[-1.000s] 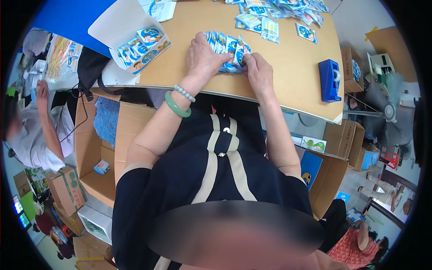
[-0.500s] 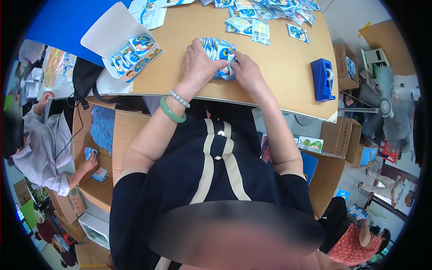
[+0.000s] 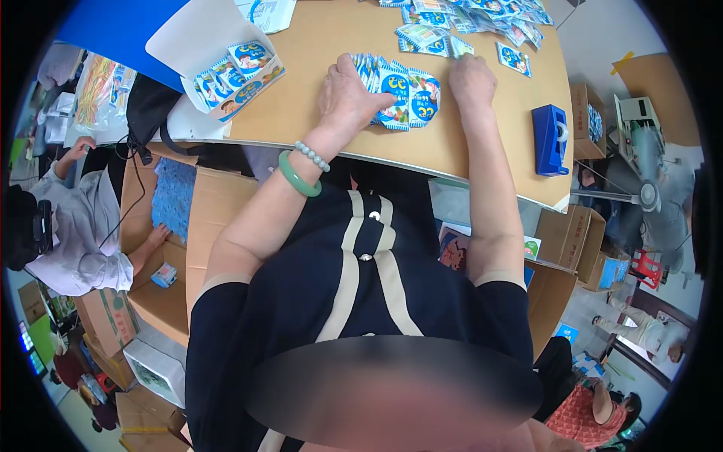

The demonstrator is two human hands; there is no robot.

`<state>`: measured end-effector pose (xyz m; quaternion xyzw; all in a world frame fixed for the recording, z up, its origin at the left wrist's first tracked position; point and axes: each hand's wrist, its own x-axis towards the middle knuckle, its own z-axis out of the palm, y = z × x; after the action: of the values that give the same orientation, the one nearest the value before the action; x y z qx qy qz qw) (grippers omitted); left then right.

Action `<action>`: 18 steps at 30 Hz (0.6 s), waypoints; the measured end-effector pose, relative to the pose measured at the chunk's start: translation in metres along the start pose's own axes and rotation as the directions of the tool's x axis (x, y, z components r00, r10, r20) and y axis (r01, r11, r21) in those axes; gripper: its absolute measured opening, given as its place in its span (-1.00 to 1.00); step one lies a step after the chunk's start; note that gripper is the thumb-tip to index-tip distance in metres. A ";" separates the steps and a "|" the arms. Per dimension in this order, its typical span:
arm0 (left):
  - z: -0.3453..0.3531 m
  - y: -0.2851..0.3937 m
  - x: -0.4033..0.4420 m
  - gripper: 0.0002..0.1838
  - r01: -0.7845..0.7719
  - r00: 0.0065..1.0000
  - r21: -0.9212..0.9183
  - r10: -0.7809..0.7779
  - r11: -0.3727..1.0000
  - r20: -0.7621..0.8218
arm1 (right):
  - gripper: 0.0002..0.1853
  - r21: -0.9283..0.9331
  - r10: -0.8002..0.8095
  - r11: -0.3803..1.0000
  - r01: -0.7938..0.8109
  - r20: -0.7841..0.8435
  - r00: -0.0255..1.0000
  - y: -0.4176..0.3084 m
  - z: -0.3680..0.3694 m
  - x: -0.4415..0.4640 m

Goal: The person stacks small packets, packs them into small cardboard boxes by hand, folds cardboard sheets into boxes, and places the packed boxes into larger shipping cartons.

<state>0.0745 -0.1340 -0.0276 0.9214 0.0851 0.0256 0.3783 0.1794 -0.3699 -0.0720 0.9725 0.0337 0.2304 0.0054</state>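
Left hand [image 3: 345,98] is grasping the row of packets [image 3: 396,84] on the worktop [image 3: 324,38], fingers curling round its far left side, thumb pressing onto a printed face. Row is standing tightly packed by the fingers; the two packets at its right end are showing their fronts, overlapping a bit. So the row is sitting between the hands, touching the left, just beside the right. Right hand [image 3: 473,81] is bending its fingers down at a loose packet [image 3: 460,47] just beyond it; can't tell whether it's gripping or only touching. Pile of packets [image 3: 482,16] is lying farther beyond the right hand, a lone packet [image 3: 514,59] near it on the right. Tape dispenser [image 3: 550,143] is standing to the right of the right hand, nearer the body. White box [image 3: 250,92] is sitting open left of the left hand, lid leaning back, holding more packets. Left wrist is wearing a beaded bracelet [image 3: 312,156] and a green bangle [image 3: 297,177]. Well left of the left hand, a co-worker's hand [image 3: 157,235] is reaching into a carton [image 3: 222,215].
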 end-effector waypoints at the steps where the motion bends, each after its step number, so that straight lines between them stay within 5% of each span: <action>1: 0.000 0.001 0.000 -0.03 0.002 1.000 -0.007 -0.002 1.000 0.002 | -0.71 0.233 0.152 0.955 -0.182 0.144 0.978 0.008 -0.016 -0.003; 3: -0.001 0.002 -0.001 -0.03 0.005 1.000 0.000 -0.005 1.000 -0.009 | -0.66 0.540 0.304 0.628 -0.560 0.491 0.816 0.017 -0.048 -0.012; 10: 0.004 -0.004 0.004 -0.02 -0.036 0.999 0.014 0.035 0.999 0.008 | -0.64 0.520 0.254 0.326 -0.790 0.757 0.603 -0.025 -0.106 -0.087; 11: 0.004 -0.004 0.005 -0.02 -0.029 1.000 0.015 0.029 0.999 0.012 | -0.64 0.519 0.259 0.329 -0.789 0.754 0.604 -0.023 -0.104 -0.088; 14: 0.003 -0.006 0.003 -0.02 -0.015 1.000 0.019 0.015 1.000 0.002 | -0.63 0.431 0.261 0.839 -0.331 0.216 0.941 -0.023 -0.090 -0.095; 18: 0.007 -0.005 0.004 -0.02 -0.034 0.999 0.021 0.034 0.999 -0.016 | -0.65 0.281 0.098 0.955 -0.099 0.018 0.995 -0.055 -0.085 -0.078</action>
<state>0.0790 -0.1344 -0.0367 0.9264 0.0728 0.0387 0.3675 0.0680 -0.3205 -0.0322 0.9643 0.0175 0.2213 -0.1444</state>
